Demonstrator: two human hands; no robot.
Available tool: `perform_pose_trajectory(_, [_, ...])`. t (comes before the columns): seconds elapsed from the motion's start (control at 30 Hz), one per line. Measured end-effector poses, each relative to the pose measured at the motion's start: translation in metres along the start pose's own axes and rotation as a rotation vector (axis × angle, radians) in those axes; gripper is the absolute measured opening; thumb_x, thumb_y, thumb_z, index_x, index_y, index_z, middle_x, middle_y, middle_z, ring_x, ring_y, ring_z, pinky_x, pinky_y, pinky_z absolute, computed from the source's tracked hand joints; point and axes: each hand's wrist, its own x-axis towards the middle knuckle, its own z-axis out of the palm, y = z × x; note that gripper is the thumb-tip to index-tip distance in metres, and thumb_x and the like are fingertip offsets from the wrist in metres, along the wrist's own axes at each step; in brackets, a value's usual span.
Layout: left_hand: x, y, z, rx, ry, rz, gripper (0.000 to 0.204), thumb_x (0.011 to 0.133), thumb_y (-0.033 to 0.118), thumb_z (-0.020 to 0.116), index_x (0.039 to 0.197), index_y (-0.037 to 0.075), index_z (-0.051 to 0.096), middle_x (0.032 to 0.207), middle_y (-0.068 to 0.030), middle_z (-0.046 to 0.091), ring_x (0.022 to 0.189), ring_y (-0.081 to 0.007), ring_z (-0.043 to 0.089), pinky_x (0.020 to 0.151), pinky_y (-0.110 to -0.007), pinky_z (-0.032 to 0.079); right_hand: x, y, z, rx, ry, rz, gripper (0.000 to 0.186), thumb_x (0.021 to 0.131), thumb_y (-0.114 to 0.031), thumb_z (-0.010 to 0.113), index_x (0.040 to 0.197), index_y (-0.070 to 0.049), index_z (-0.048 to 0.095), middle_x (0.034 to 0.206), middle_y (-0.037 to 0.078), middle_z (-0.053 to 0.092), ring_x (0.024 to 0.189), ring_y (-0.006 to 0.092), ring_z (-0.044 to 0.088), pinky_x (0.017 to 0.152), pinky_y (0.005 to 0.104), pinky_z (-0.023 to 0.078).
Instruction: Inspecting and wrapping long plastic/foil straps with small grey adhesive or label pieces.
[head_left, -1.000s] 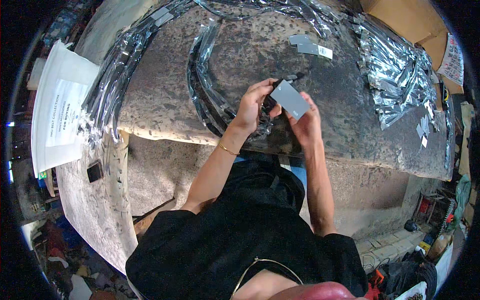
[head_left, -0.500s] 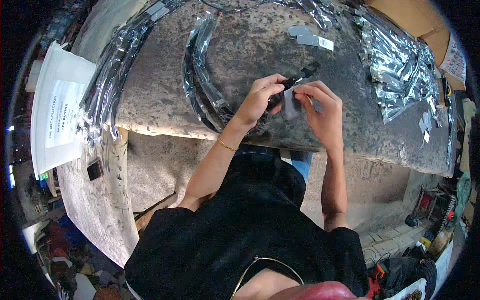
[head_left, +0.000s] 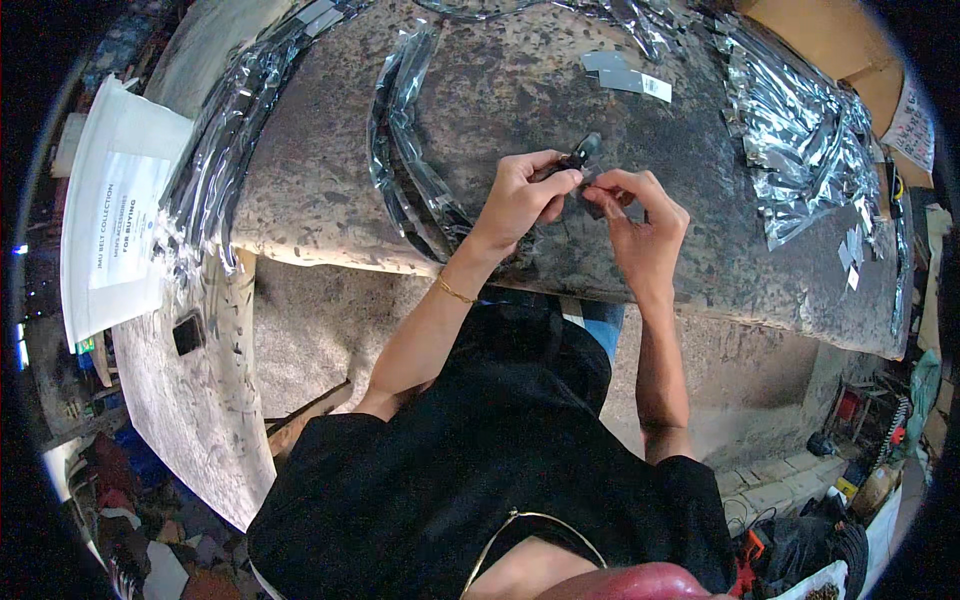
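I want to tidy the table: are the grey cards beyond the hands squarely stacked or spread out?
Spread out: beyond the right hand, the grey cards only partly overlap, their edges visibly offset on the tabletop.

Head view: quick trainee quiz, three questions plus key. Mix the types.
1. True or false: the right hand rests on the grey cards.
2. Which grips the dark item with the shiny tip? A: left hand. B: neither hand.
3. Fill in: the tub at the picture's left is ____ in colour.

Key:
1. False; the grey cards lie beyond the right hand.
2. A, the left hand.
3. White.
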Motion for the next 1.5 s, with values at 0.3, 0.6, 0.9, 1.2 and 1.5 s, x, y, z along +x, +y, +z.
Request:
perform_pose_trajectory(0.3, [-0.005, -0.001, 0.001, -0.130, -0.013, -0.084, 0.017, 0.089, 0.016, 0.060, 0.088, 0.000, 0.064, 0.061, 0.0010, 0.054, 0.051, -0.0052, 0.047, 0.049, -0.021, 0.034, 0.003, -0.001, 0.008, -0.019, 0.110, -0.029, 0.018, 0.070, 0.006, 0.073, 0.084, -0.003, 0.066, 0.078, 0.008, 0.066, 0.067, 0.0166, 0.065, 0.060, 0.0270, 0.051])
perform_pose_trajectory(0.6, [-0.004, -0.003, -0.001, -0.162, -0.058, -0.101, 0.016, 0.091, 0.015, 0.059, 0.088, 0.000, 0.062, 0.062, 0.0002, 0.054, 0.054, -0.0062, 0.048, 0.052, -0.022, 0.036, 0.006, 0.003, 0.003, -0.070, 0.122, -0.026, 0.020, 0.068, 0.004, 0.076, 0.084, -0.001, 0.066, 0.079, 0.008, 0.066, 0.071, 0.0168, 0.068, 0.063, 0.0263, 0.052])
perform_pose_trajectory(0.9, [-0.002, -0.007, 0.003, -0.108, -0.069, -0.089, 0.018, 0.093, 0.017, 0.057, 0.088, 0.000, 0.061, 0.061, 0.0004, 0.053, 0.053, -0.0058, 0.047, 0.050, -0.022, 0.035, 0.007, 0.004, 0.001, -0.104, 0.108, -0.136, 0.023, 0.065, 0.007, 0.074, 0.086, -0.002, 0.067, 0.079, 0.007, 0.066, 0.070, 0.0176, 0.065, 0.061, 0.0267, 0.052])
perform_pose_trajectory(1.2, [0.000, -0.012, 0.003, -0.011, -0.077, -0.068, 0.017, 0.094, 0.017, 0.057, 0.090, 0.001, 0.061, 0.061, 0.0010, 0.053, 0.053, -0.0047, 0.047, 0.048, -0.021, 0.034, 0.006, 0.002, -0.005, -0.093, 0.071, -0.129, 0.022, 0.066, 0.007, 0.074, 0.086, -0.002, 0.067, 0.079, 0.007, 0.066, 0.070, 0.0182, 0.066, 0.062, 0.0278, 0.052])
perform_pose_trajectory(1.5, [-0.004, -0.013, 0.004, 0.018, -0.088, -0.045, 0.016, 0.094, 0.016, 0.056, 0.091, 0.001, 0.060, 0.060, 0.0010, 0.053, 0.053, -0.0045, 0.046, 0.048, -0.021, 0.034, 0.001, 0.005, -0.005, -0.125, 0.044, -0.108, 0.021, 0.069, 0.005, 0.073, 0.087, -0.002, 0.067, 0.081, 0.008, 0.067, 0.072, 0.0184, 0.066, 0.063, 0.0276, 0.052])
